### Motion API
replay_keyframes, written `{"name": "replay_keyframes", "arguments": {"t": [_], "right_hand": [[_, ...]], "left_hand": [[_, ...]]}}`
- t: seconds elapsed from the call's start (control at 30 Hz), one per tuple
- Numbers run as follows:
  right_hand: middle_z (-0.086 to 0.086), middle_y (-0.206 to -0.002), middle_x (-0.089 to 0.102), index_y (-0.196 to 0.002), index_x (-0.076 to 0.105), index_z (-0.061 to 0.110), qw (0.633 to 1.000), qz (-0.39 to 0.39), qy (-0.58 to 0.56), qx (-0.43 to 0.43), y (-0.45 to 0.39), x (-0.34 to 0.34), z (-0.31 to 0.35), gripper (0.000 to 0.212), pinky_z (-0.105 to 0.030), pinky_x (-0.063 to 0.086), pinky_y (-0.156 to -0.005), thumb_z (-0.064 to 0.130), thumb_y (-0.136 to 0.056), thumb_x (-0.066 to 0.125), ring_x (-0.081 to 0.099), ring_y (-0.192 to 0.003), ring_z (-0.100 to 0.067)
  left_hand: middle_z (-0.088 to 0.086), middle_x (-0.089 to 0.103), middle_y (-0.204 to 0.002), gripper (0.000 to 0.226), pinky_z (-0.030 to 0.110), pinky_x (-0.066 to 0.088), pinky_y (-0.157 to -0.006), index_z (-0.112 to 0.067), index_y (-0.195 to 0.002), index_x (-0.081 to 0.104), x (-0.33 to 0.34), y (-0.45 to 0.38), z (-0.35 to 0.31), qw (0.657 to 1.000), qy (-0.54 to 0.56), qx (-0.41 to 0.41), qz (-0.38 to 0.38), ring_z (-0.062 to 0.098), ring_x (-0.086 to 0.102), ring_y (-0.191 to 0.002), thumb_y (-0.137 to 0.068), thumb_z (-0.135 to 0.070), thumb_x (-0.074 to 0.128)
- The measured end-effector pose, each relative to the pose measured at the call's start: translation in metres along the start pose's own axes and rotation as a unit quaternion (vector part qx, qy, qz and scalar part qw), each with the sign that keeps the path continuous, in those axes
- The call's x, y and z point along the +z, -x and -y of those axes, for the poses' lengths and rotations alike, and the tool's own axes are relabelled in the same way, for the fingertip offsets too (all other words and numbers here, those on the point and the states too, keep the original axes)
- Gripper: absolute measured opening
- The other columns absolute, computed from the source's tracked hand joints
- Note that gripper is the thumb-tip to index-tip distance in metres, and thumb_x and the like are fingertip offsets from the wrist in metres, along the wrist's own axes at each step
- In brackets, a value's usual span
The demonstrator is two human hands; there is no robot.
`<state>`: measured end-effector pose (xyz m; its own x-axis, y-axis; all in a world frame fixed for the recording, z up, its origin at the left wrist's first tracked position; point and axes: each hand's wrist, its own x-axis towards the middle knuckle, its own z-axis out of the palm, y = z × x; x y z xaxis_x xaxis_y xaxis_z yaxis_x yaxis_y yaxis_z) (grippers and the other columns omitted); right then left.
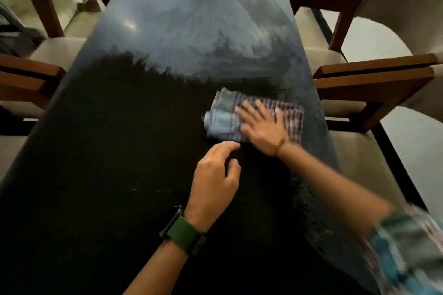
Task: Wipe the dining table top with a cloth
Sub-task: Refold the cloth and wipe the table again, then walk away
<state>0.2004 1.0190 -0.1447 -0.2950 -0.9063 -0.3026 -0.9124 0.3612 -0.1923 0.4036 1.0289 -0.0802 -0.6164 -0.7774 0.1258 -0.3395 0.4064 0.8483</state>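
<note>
Cloth (257, 116): a folded, checked dish cloth lying flat on the dark counter (119, 151), right of the counter's centre line and close to its right edge. Its long axis runs across the counter, from left to right, tilted slightly so the right end sits a little nearer the person. The left end shows plain blue-grey folded layers; the right end shows purple and white checks.

Right hand (262, 128): palm down on the cloth, fingers (247, 109) spread flat and extended, pressing rather than gripping. The fingertips point toward the far left of the counter. A thin band circles the wrist, and a patterned sleeve (412, 251) covers the upper arm.

Left hand (214, 178): just beside the cloth on its near side, not touching it. Its fingers are loosely curled and hold nothing; whether the fingertips touch the counter cannot be told. A watch with a green strap (185, 235) sits on this wrist.

Surface state: beyond the cloth, the far half of the counter shows a grey, streaked film with swirled marks. Left of the cloth and toward the person, the surface is uniformly dark.

Clearance: left of the cloth lies a wide bare area. Right of the cloth, little surface separates it from the counter edge. Wooden armchairs (374, 84) with pale cushions stand along both long sides.
</note>
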Motion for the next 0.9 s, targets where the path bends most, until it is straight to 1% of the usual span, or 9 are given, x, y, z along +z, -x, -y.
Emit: {"name": "replay_keyframes", "arguments": {"t": [0.1,0.17,0.27,0.37,0.47,0.57,0.67,0.8,0.9], "right_hand": [[0.014,-0.155,-0.006,-0.144,-0.002,0.045,0.996,-0.003,0.053,-0.076,0.107,0.042,0.01,0.05,-0.056,-0.003,-0.111,0.052,-0.096,0.012,-0.008,-0.144,-0.017],[0.01,-0.156,0.018,-0.147,0.012,0.041,0.993,0.011,0.079,-0.088,0.18,0.07,0.017,0.051,-0.052,0.008,-0.107,0.053,-0.097,0.012,0.011,-0.143,-0.021],[0.011,-0.155,0.021,-0.146,0.02,0.041,0.985,0.04,0.114,-0.121,0.231,0.088,0.011,0.054,-0.052,0.01,-0.105,0.057,-0.095,0.015,0.015,-0.141,-0.021],[0.013,-0.157,0.012,-0.145,0.005,0.048,0.984,0.004,0.121,-0.13,0.195,0.064,-0.003,0.053,-0.05,0.008,-0.106,0.059,-0.094,0.012,0.007,-0.143,-0.018],[0.02,-0.153,-0.012,-0.135,-0.015,0.056,0.996,-0.039,0.047,-0.063,0.107,0.035,-0.032,0.053,-0.051,-0.011,-0.111,0.06,-0.086,0.005,-0.013,-0.142,-0.009],[0.017,-0.157,-0.005,-0.143,0.002,0.05,0.995,-0.081,0.028,0.048,0.015,0.002,-0.065,0.05,-0.052,-0.008,-0.112,0.053,-0.095,0.015,-0.008,-0.144,-0.012],[0.015,-0.157,-0.002,-0.145,0.008,0.048,0.995,-0.048,-0.004,0.089,-0.034,-0.023,-0.078,0.047,-0.055,-0.009,-0.112,0.046,-0.099,0.02,-0.007,-0.145,-0.014],[0.016,-0.157,-0.006,-0.145,0.005,0.047,0.995,-0.033,-0.021,0.094,-0.008,-0.012,-0.06,0.048,-0.056,-0.013,-0.11,0.044,-0.1,0.02,-0.011,-0.144,-0.015],[0.016,-0.156,-0.011,-0.145,-0.001,0.047,0.998,-0.016,0.006,0.061,0.069,0.02,-0.036,0.049,-0.056,-0.014,-0.109,0.048,-0.098,0.016,-0.017,-0.143,-0.014]], "left_hand": [[-0.002,0.057,-0.119,0.032,0.001,0.032,-0.089,-0.014,-0.117,0.056,0.007,-0.006,-0.002,1.0,0.013,-0.005,0.013,-0.002,0.046,-0.105,-0.087,-0.006,0.05],[-0.006,0.055,-0.12,0.033,-0.006,0.029,-0.086,-0.016,-0.12,0.054,0.015,-0.009,-0.005,1.0,0.017,-0.002,0.024,-0.006,0.043,-0.106,-0.089,-0.008,0.049],[-0.011,0.052,-0.122,0.034,-0.008,0.029,-0.082,-0.02,-0.123,0.051,0.026,-0.009,-0.009,0.999,0.019,0.005,0.046,-0.009,0.041,-0.106,-0.09,-0.011,0.048],[-0.012,0.052,-0.119,0.033,-0.006,0.029,-0.085,-0.02,-0.121,0.053,0.035,-0.005,-0.012,0.998,0.025,0.018,0.063,-0.008,0.043,-0.107,-0.09,-0.01,0.049],[-0.013,0.052,-0.113,0.032,-0.004,0.03,-0.088,-0.018,-0.117,0.056,0.039,0.0,-0.013,0.997,0.029,0.026,0.063,-0.008,0.046,-0.103,-0.087,-0.006,0.05],[-0.016,0.05,-0.111,0.033,-0.007,0.027,-0.087,-0.016,-0.118,0.056,0.042,0.005,-0.009,0.998,0.024,0.039,0.052,-0.018,0.042,-0.097,-0.087,-0.006,0.051],[-0.012,0.053,-0.118,0.034,-0.009,0.025,-0.086,-0.017,-0.121,0.053,0.046,0.006,-0.01,0.996,0.024,0.044,0.069,-0.017,0.042,-0.1,-0.089,-0.008,0.05],[-0.001,0.056,-0.125,0.034,-0.006,0.026,-0.086,-0.014,-0.121,0.053,0.046,0.001,-0.014,0.996,0.002,0.05,0.074,-0.002,0.045,-0.111,-0.088,-0.009,0.049],[0.003,0.059,-0.119,0.032,0.012,0.039,-0.091,-0.012,-0.118,0.055,0.044,-0.002,-0.019,0.996,0.003,0.048,0.08,0.005,0.05,-0.105,-0.087,-0.007,0.049]]}}
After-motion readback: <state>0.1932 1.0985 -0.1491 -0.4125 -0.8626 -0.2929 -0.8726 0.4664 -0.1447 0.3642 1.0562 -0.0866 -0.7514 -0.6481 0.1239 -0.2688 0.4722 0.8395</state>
